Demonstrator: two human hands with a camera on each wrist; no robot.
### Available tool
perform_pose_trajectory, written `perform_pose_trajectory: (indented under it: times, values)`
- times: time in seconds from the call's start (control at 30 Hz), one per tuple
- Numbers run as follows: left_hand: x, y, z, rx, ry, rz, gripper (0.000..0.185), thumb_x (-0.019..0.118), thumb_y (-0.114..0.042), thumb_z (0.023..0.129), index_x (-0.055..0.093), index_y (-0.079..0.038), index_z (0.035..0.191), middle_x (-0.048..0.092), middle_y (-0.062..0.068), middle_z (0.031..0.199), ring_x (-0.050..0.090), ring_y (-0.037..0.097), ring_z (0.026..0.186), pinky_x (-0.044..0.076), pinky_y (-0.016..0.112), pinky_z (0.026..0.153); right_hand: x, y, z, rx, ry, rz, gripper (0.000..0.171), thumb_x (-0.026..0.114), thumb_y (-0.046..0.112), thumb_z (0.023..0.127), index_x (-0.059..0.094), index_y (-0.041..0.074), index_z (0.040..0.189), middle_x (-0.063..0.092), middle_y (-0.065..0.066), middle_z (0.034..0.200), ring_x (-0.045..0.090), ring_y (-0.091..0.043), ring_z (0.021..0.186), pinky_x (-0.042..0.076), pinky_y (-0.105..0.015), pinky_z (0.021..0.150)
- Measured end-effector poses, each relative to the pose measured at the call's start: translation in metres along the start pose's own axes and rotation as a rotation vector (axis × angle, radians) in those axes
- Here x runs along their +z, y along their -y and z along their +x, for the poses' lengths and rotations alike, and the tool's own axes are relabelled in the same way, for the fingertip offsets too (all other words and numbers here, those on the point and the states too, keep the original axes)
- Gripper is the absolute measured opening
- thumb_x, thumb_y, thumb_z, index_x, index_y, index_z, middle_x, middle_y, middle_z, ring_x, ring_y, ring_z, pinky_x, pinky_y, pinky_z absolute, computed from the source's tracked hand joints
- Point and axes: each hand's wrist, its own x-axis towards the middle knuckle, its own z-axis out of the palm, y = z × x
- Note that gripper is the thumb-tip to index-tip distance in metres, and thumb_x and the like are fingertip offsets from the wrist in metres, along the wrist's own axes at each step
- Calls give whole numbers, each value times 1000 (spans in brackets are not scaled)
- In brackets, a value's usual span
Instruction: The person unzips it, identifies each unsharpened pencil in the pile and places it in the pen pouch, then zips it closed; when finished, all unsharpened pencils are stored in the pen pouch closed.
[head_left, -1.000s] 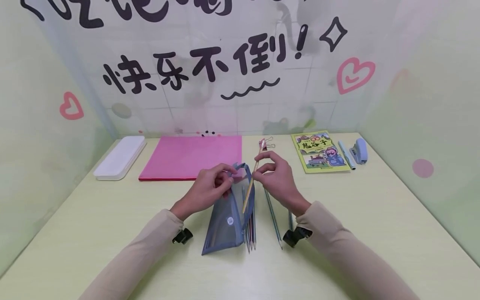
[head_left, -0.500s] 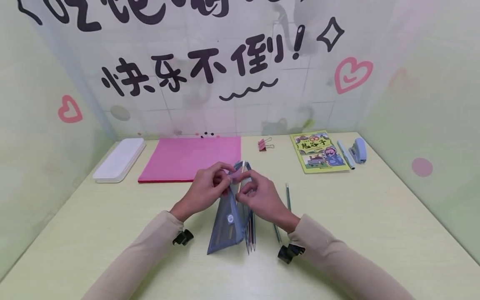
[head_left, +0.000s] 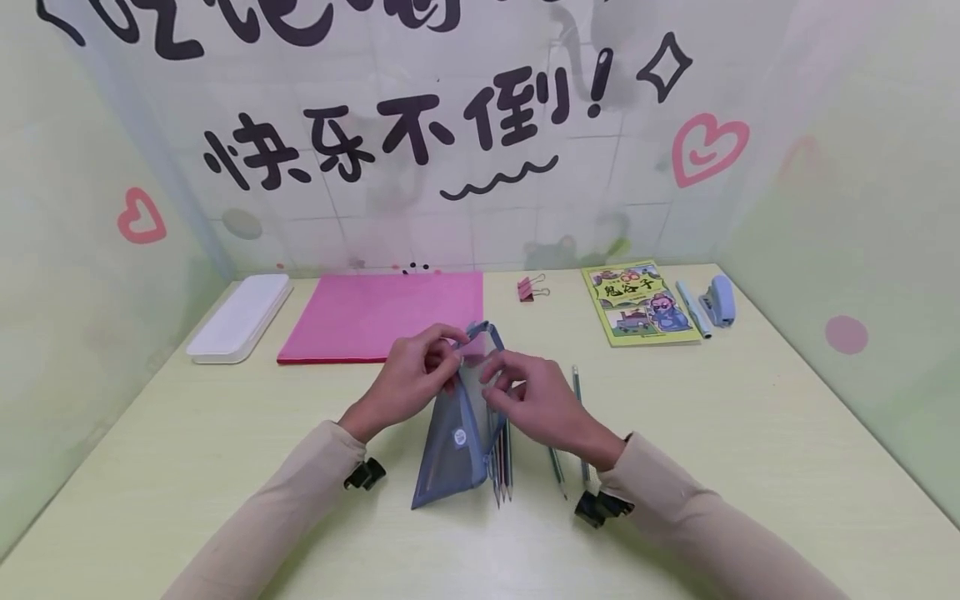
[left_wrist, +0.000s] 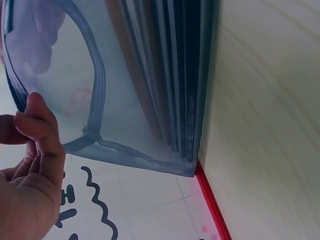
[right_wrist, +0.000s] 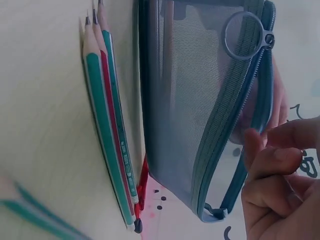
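Note:
A blue mesh pencil case (head_left: 450, 454) stands mid-table with its zip edge gaping. My left hand (head_left: 408, 379) pinches the upper rim of the case. Through the mesh in the left wrist view, several pencils (left_wrist: 172, 100) lie along its bottom. My right hand (head_left: 543, 404) is at the right side of the opening with loosely bent fingers and nothing held, fingertips close by the rim. A ring zip pull (right_wrist: 243, 35) shows in the right wrist view. Three sharpened pencils (right_wrist: 107, 120), green and red, lie together right beside the case.
Two more green pencils lie further right, one (head_left: 557, 473) partly under my right arm. At the back are a white box (head_left: 240, 317), a pink folder (head_left: 390, 312), a pink binder clip (head_left: 529, 289), a yellow-green booklet (head_left: 637, 307), a light-blue pen (head_left: 693, 310) and a stapler (head_left: 720, 302).
My right hand brought a light wooden pencil leftward into the case and let it go. Then it drew back slightly right. My left hand has kept holding the rim.

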Motion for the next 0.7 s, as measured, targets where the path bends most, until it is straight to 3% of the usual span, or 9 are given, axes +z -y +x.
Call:
perform_pose_trajectory:
  times: [0.2,0.27,0.4,0.6,0.7]
  values:
    - [-6,2,-2,-2,-16,3,21,55,-6,100,61,-5,120,67,9,78,65,23,61,59,36,60,-4,-1,-18,-92,127,-52,11,63,12,95,66,7,105,71,-3,78,51,-3,54,44,-20,50]
    - [-7,1,-2,-4,-21,9,21,55,-7,100,61,-5,120,67,9,79,64,21,61,59,36,60,-3,-2,-26,-105,176,-80,19,68,19,95,63,9,110,71,-1,80,47,0,48,42,-19,46]
    - [-9,1,-2,-10,-32,16,21,55,-6,100,61,-6,120,66,9,78,65,24,61,58,33,59,1,0,-36,-94,264,-89,39,77,29,89,56,11,116,73,-3,92,50,1,47,47,-20,48]
    - [-10,2,-2,-22,-35,16,21,55,-6,100,61,-6,120,66,8,77,65,24,61,57,32,59,7,1,-41,-146,270,-49,28,74,10,89,52,11,106,67,-3,90,59,5,58,54,-21,56]
    - [-10,3,-3,-29,-43,19,20,55,-6,100,61,-6,119,66,8,76,65,24,61,57,31,58,9,0,-41,-156,267,-2,26,73,9,89,53,11,106,67,-3,91,61,4,60,54,-22,56]
